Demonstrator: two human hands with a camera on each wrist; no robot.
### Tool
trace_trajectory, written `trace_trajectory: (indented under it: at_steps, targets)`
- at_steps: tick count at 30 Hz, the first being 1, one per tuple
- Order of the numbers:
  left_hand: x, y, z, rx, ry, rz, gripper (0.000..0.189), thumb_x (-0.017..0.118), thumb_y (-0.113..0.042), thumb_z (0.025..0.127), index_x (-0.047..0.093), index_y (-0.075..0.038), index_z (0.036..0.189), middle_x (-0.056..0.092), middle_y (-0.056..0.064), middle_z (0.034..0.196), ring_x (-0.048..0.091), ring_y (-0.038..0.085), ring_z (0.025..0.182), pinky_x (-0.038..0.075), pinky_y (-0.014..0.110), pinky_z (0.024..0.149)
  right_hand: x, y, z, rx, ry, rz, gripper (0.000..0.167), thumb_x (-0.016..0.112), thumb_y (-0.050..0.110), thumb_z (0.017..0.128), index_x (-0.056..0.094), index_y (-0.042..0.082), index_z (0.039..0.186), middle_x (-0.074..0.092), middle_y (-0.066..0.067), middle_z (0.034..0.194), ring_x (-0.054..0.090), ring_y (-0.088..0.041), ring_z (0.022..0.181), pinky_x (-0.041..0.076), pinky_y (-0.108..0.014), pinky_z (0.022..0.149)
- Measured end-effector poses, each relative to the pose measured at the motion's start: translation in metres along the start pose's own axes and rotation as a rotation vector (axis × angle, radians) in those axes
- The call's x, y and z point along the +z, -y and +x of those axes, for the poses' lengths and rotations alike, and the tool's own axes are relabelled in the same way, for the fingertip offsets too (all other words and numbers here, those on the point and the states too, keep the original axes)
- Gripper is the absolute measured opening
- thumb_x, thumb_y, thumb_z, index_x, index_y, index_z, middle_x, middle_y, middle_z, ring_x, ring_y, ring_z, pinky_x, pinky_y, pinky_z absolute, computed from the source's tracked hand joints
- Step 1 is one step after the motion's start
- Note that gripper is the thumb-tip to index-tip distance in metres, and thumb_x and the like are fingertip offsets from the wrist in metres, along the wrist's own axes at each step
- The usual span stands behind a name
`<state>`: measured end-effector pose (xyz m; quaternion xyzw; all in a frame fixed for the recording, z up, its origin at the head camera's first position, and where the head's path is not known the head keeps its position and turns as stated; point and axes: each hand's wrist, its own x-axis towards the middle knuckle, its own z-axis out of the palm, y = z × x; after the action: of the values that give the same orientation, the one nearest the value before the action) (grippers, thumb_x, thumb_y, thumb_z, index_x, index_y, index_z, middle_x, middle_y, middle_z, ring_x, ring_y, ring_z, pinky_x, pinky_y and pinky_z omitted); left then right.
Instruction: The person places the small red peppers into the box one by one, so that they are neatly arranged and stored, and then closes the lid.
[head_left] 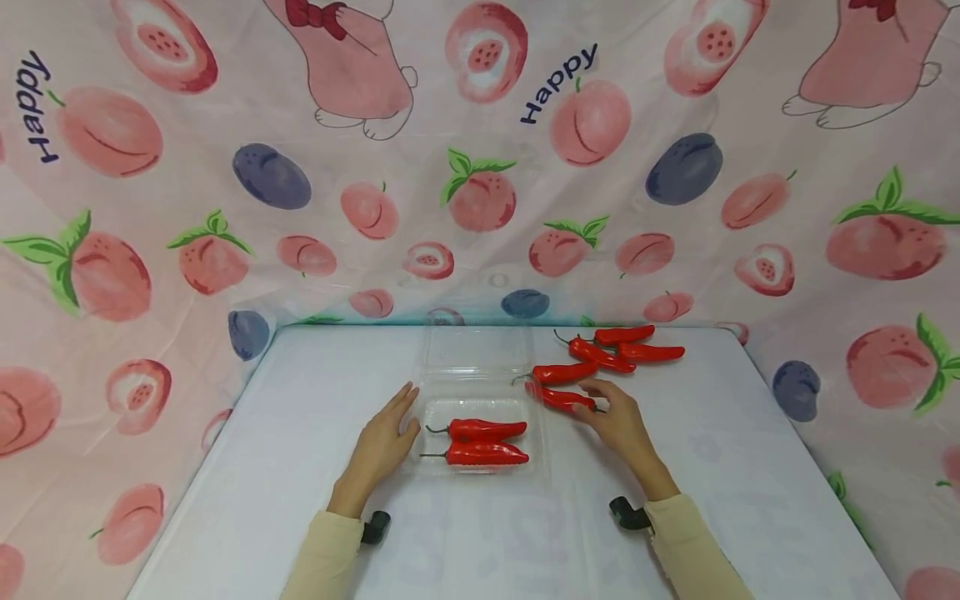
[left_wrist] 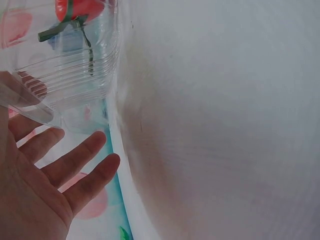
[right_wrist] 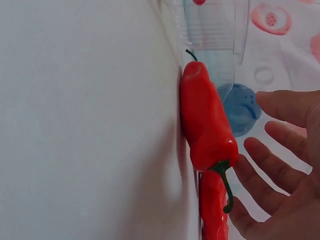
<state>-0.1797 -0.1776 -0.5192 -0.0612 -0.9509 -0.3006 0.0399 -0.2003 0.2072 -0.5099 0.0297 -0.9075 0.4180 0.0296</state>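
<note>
A clear plastic clamshell box [head_left: 480, 406] stands with its lid [head_left: 477, 353] folded back behind it. Two red peppers lie side by side in its base, the rear one [head_left: 487, 430] and the front one [head_left: 487, 454], stems pointing left. My left hand [head_left: 384, 440] is at the box's left side, its fingers [left_wrist: 82, 155] extended and spread beside the clear rim. Over a loose red pepper [right_wrist: 207, 117] right of the box is my right hand [head_left: 618, 421]. Its thumb and fingers are apart near the pepper's stem end, not closed on it.
Several more red peppers lie at the back right of the white table [head_left: 300, 467], one of them [head_left: 564, 374] just behind the pepper by my right hand. A fruit-printed cloth [head_left: 480, 133] hangs behind the table's far edge.
</note>
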Motion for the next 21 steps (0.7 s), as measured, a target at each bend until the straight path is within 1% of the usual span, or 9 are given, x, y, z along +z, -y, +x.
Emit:
trace_trajectory:
  at_steps: [8,13,16,21]
  targets:
    - [0.000,0.001,0.001,0.014,-0.005,0.003,0.054,0.058,-0.021,0.095,0.046,-0.014,0.148,0.040,0.002,0.157,0.048,0.035,0.136,0.044,0.055,0.107,-0.001,-0.010,0.003,0.088,0.032,-0.023,0.051,0.072,0.025,0.089,0.056,0.010,0.135,0.061,-0.017,0.132,0.057,-0.035,0.123,0.049,-0.054,0.102]
    - [-0.001,0.001,0.001,0.013,0.003,-0.002,0.054,0.058,-0.021,0.096,0.046,-0.014,0.148,0.040,0.002,0.157,0.048,0.034,0.137,0.043,0.054,0.108,0.001,-0.016,0.005,0.143,0.052,-0.044,0.055,0.074,0.027,0.087,0.055,0.010,0.136,0.061,-0.017,0.133,0.055,-0.035,0.123,0.047,-0.054,0.103]
    - [-0.002,0.001,0.001,0.010,0.005,-0.007,0.054,0.058,-0.021,0.096,0.046,-0.014,0.148,0.039,0.001,0.158,0.047,0.034,0.137,0.043,0.054,0.108,0.002,-0.019,0.006,0.162,0.065,-0.059,0.057,0.075,0.027,0.086,0.054,0.010,0.136,0.061,-0.017,0.133,0.054,-0.036,0.124,0.047,-0.055,0.104]
    - [-0.001,0.001,0.001,0.002,0.005,-0.011,0.054,0.057,-0.021,0.096,0.046,-0.014,0.148,0.039,0.001,0.158,0.047,0.034,0.138,0.043,0.054,0.108,0.004,-0.024,0.006,0.159,0.065,-0.079,0.056,0.076,0.024,0.085,0.055,0.009,0.134,0.062,-0.018,0.131,0.056,-0.036,0.122,0.047,-0.054,0.103]
